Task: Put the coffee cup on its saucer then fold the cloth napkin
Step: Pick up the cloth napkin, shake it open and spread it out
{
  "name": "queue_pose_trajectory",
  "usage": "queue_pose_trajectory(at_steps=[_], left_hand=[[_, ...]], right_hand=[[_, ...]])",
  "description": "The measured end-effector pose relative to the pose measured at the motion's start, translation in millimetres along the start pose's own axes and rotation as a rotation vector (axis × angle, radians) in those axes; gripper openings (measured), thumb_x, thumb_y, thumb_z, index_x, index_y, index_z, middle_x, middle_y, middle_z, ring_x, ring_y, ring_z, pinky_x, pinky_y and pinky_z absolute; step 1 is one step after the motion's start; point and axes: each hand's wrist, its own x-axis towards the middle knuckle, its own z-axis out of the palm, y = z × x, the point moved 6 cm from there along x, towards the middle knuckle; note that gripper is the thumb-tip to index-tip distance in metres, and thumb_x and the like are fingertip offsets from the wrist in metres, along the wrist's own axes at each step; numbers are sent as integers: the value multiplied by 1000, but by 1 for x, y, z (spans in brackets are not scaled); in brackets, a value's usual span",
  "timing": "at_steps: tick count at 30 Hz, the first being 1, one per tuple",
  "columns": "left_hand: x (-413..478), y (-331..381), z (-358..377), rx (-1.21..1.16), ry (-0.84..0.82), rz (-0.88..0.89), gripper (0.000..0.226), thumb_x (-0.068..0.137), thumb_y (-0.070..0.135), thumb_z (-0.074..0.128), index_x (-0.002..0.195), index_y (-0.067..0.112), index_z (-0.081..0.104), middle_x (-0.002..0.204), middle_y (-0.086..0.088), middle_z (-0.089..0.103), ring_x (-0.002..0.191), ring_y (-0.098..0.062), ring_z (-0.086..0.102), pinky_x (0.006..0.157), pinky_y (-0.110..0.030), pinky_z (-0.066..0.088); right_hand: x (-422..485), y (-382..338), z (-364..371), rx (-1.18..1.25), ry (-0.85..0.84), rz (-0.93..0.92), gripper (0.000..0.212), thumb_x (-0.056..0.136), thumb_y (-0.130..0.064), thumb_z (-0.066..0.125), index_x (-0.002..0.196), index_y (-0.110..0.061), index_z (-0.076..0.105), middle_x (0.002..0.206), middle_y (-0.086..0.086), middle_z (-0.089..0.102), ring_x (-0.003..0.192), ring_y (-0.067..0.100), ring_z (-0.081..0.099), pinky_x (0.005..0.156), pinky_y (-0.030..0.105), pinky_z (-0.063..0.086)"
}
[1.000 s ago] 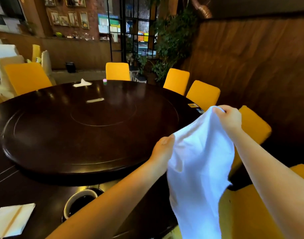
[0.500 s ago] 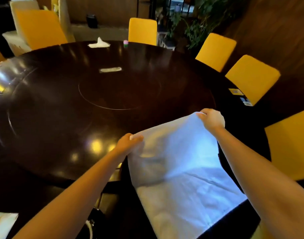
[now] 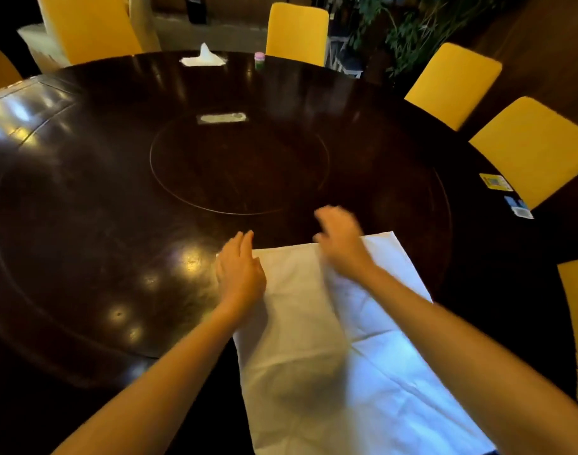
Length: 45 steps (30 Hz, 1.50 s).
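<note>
The white cloth napkin [image 3: 346, 366] lies spread flat on the near right part of the dark round table [image 3: 123, 205], its near end running out of the frame at the bottom. My left hand [image 3: 240, 272] rests palm down on the napkin's far left corner, fingers straight and together. Over the far edge, my right hand [image 3: 341, 241] is blurred, fingers loosely curled, and seems to hold nothing. The coffee cup and its saucer are out of sight.
A raised turntable [image 3: 238, 165] fills the table's middle, with a small flat packet [image 3: 221, 117] on it. At the far side are a tissue pack [image 3: 203, 58] and a small green jar [image 3: 259, 59]. Cards [image 3: 495, 182] lie at the right edge. Yellow chairs [image 3: 453, 83] ring the table.
The napkin went from hanging in the air between both hands to lying flat on the table. Both hands have let go of its corners. The view has tilted down.
</note>
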Motion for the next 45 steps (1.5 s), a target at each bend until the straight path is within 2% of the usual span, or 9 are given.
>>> queue_pose_trajectory(at_steps=[4, 9, 16, 20, 24, 27, 32, 40, 45], left_hand=[[-22, -14, 46, 272, -146, 51, 51, 99, 24, 18, 147, 15, 6, 157, -6, 0, 143, -20, -7, 116, -42, -5], [-25, -31, 57, 422, -122, 69, 72, 84, 51, -12, 147, 19, -1, 156, -1, -6, 142, -15, -12, 114, -38, -11], [-25, -30, 57, 418, -102, 79, 70, 88, 54, -3, 148, 19, 3, 156, -1, -2, 138, -12, -13, 116, -39, -7], [-24, -30, 57, 415, -133, 61, 68, 88, 53, 1, 148, 20, 2, 156, -1, -4, 142, -15, -11, 116, -39, -7], [-26, -29, 55, 416, -176, 49, 62, 94, 51, 6, 147, 18, 1, 156, -3, -6, 142, -18, -11, 117, -40, -6], [-39, -8, 54, 385, -140, 109, 64, 93, 51, 5, 147, 16, 9, 156, -5, -2, 143, -20, -8, 115, -39, -6], [-100, 6, 73, 355, -157, 119, 76, 82, 54, -6, 147, 19, 13, 155, -1, 1, 138, -15, -12, 112, -36, -8], [-121, -22, 59, 486, -194, 214, 81, 80, 66, -14, 145, 24, 7, 153, 3, 1, 140, -18, -8, 114, -38, -8], [-160, -35, 39, 262, 37, 9, 66, 89, 46, 17, 143, 9, 27, 153, -12, 21, 141, -25, 15, 115, -43, 12]], right_hand=[[-51, -68, 91, 98, -398, -173, 51, 98, -30, 24, 147, -16, 19, 157, 5, 15, 145, 22, 8, 116, 36, 2], [-60, -12, 89, -58, -254, -176, 55, 93, -50, 18, 146, -32, 19, 157, -4, 14, 145, 17, 4, 116, 38, -1], [-56, 136, 47, -208, -190, 110, 93, 74, -73, -16, 147, -26, 17, 157, 1, 15, 145, 22, 10, 116, 44, 6], [-56, 183, 28, -318, -238, 180, 73, 85, -58, -4, 148, -23, 6, 158, -1, 6, 145, 17, 2, 117, 41, 2], [-61, 165, 23, -285, -112, 355, 63, 94, -45, 14, 146, -11, 21, 156, 12, 18, 144, 28, 14, 115, 49, 10], [-80, 79, 48, -67, -120, 159, 77, 81, -47, 4, 143, -10, 29, 154, 13, 22, 143, 29, 16, 115, 47, 6], [-138, -27, 80, -16, -265, -206, 61, 91, -43, 11, 147, -21, 19, 157, 0, 15, 145, 19, 6, 112, 40, -10], [-164, 64, 55, -110, -157, -111, 50, 91, -39, 31, 136, -22, 44, 144, 5, 44, 133, 27, 40, 108, 37, 14], [-189, 120, 31, -155, -126, 102, 60, 90, -41, 20, 140, -14, 39, 149, 10, 35, 138, 30, 31, 113, 40, 15]])
